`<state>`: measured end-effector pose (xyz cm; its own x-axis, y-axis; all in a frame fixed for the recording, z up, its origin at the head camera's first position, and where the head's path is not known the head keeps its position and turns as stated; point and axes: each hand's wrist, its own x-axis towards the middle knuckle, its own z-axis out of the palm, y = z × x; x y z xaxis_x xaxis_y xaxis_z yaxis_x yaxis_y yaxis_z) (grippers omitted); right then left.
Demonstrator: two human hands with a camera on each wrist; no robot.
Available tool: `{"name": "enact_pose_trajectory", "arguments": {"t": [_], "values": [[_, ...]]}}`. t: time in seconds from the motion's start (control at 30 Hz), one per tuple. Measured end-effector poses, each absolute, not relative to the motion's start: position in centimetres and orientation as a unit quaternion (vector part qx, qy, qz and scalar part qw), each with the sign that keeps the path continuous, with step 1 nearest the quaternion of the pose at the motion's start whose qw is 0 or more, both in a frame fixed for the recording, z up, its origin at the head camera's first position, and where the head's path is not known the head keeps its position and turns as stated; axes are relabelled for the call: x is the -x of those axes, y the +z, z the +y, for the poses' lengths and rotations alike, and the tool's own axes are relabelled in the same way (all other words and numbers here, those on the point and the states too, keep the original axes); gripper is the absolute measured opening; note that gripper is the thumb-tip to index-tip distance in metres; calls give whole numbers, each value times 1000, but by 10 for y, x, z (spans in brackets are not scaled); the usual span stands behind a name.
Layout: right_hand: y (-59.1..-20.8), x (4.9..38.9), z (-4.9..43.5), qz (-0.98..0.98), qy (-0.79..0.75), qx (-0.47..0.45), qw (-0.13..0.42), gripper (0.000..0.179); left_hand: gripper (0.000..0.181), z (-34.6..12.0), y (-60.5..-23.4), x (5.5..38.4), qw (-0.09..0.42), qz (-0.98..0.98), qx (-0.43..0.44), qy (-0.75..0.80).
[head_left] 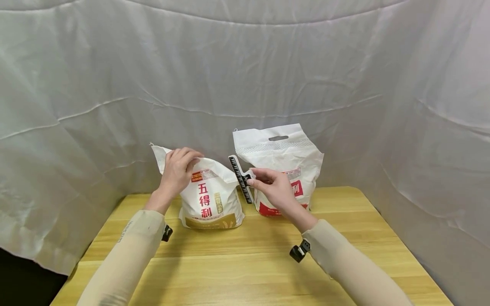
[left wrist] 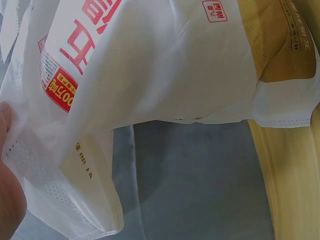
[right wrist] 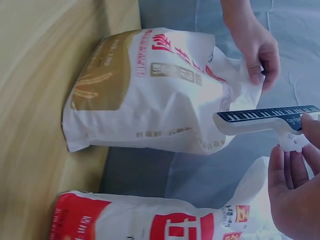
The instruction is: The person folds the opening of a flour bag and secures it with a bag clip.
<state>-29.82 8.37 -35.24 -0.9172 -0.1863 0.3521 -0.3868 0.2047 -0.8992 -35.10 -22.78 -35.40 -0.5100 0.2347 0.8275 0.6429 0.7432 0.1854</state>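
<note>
My left hand (head_left: 178, 168) grips the gathered top of a white flour bag (head_left: 223, 193) with red characters and a gold band at its base. In the right wrist view, that hand's thumb and fingers pinch the bag's top. My right hand (head_left: 276, 188) holds a white clip (head_left: 240, 179) with a black piano-key pattern along its long bar. Thumb and fingers pinch the clip's handle (right wrist: 291, 142). The clip stands slanted just right of the gold-banded bag, close to its upper edge. In the left wrist view, the bag's folded top (left wrist: 92, 192) hangs beside my thumb.
A second flour bag (head_left: 281, 148), with red print and a punched handle slot, stands behind my right hand. Both bags are on a wooden table (head_left: 229, 263). Grey cloth (head_left: 245, 76) hangs behind and along the sides. Each wrist wears a small black camera (head_left: 300, 250).
</note>
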Motion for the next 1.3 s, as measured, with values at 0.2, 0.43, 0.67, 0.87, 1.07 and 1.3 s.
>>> {"name": "enact_pose_trajectory", "arguments": {"t": [0.2, 0.43, 0.67, 0.87, 1.07, 1.3], "values": [[-341, 308, 75, -770, 596, -208, 89, 40, 12, -228, -356, 353, 431, -826, 267, -245], [-327, 317, 68, -794, 557, -219, 107, 38, 12, -226, -355, 354, 429, -827, 270, -244], [-318, 326, 61, -812, 520, -238, 116, 37, 12, -224, -355, 355, 431, -826, 271, -243], [-312, 335, 54, -818, 497, -258, 129, 34, 12, -222, -354, 354, 435, -828, 266, -236], [-307, 345, 47, -823, 484, -268, 127, 30, 13, -222, -354, 353, 437, -828, 264, -232], [-302, 356, 42, -841, 453, -270, 124, 26, 14, -222, -355, 355, 432, -833, 261, -229]]}}
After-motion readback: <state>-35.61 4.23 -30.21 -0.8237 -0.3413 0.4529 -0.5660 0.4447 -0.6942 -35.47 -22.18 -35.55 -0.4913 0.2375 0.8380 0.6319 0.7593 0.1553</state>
